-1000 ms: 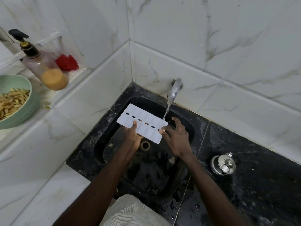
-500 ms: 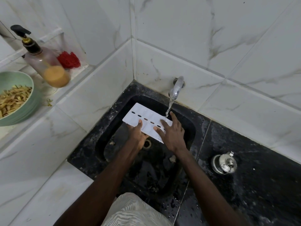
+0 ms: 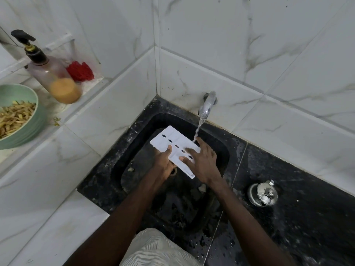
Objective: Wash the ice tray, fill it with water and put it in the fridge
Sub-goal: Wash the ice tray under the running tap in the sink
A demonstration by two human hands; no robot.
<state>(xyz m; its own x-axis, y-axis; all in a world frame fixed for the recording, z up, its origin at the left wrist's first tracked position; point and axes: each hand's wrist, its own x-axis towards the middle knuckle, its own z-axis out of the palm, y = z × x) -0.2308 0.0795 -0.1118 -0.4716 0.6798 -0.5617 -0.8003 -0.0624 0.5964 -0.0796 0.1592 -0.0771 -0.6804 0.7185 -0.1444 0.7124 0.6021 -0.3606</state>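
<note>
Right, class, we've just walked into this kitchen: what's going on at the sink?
A person is washing a white ice tray over a black sink. The left hand grips the tray's near edge from below, while the right hand lies flat on top, fingers spread across it. The tap is running, and its stream lands at the tray's far edge by the right hand. The tray is not yet filled.

White marble tile walls (image 3: 211, 45), black counter (image 3: 307, 217).
</note>
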